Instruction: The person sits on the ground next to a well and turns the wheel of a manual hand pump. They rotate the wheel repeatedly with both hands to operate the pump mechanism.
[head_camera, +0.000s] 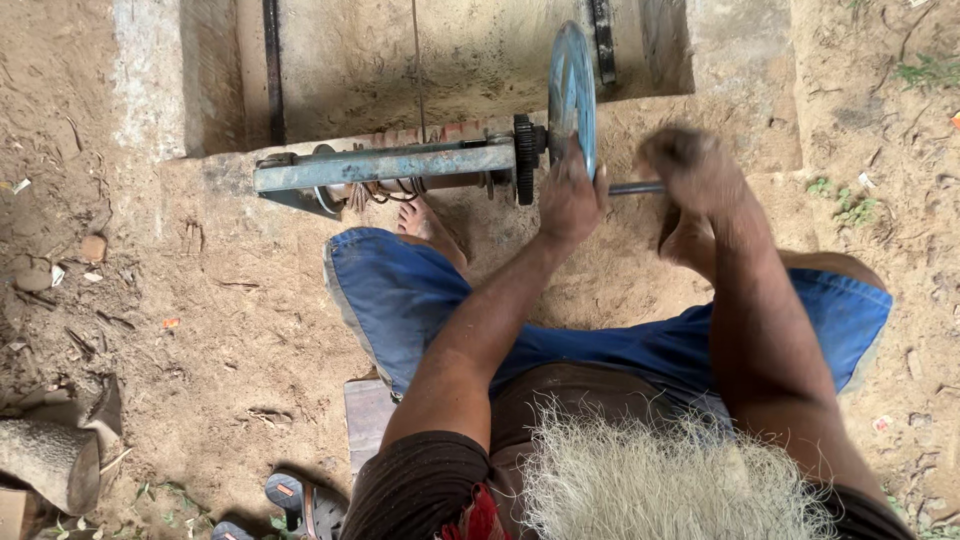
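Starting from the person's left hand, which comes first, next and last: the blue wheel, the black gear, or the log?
From the left hand, in the head view:
1. Blue wheel: touching it, just above.
2. Black gear: beside the wheel, a little left.
3. Log: far off, bottom left corner.

I sit on bare sandy ground (230, 330) in flat daylight. At the top of the frame a concrete-walled pit (420, 60) opens. A log (50, 460) lies lower left, sparse weeds (845, 205) at right.
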